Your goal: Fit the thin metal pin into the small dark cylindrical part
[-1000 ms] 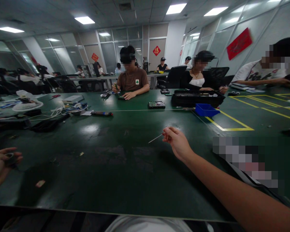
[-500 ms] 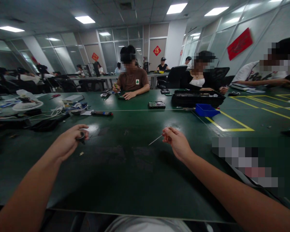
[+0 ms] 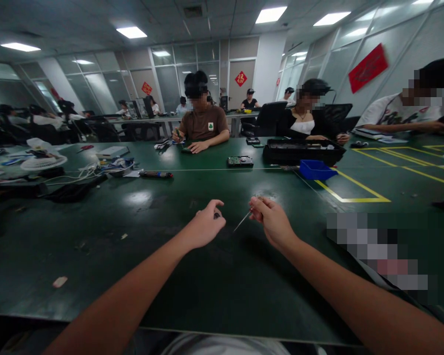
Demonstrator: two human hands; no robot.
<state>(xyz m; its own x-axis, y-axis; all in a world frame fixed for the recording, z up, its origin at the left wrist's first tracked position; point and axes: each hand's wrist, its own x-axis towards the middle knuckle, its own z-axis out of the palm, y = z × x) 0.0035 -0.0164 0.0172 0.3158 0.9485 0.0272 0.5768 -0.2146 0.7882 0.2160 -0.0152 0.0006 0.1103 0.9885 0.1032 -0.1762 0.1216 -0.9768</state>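
Observation:
Near the middle of the green table (image 3: pixel 192 296), my left hand (image 3: pixel 207 224) is closed round a small dark object (image 3: pixel 217 215), mostly hidden by the fingers. Just to its right, my right hand (image 3: pixel 270 214) pinches a thin metal rod (image 3: pixel 242 222) that slants down and left toward the table. The rod's tip points at the space beside my left hand, and the two hands are apart. What the rod's other end looks like is hidden in my right fingers.
Beyond the hands lie a pen-like tool (image 3: pixel 156 174), a circuit-board device (image 3: pixel 240 161), a blue bin (image 3: pixel 317 169) and a black tray (image 3: pixel 304 150). Cables and a white fan part (image 3: pixel 43 161) are at the left. Several people sit around the tables.
My left hand has moved right across the table with the dark object, close to my right hand. The metal rod now tilts more steeply downward.

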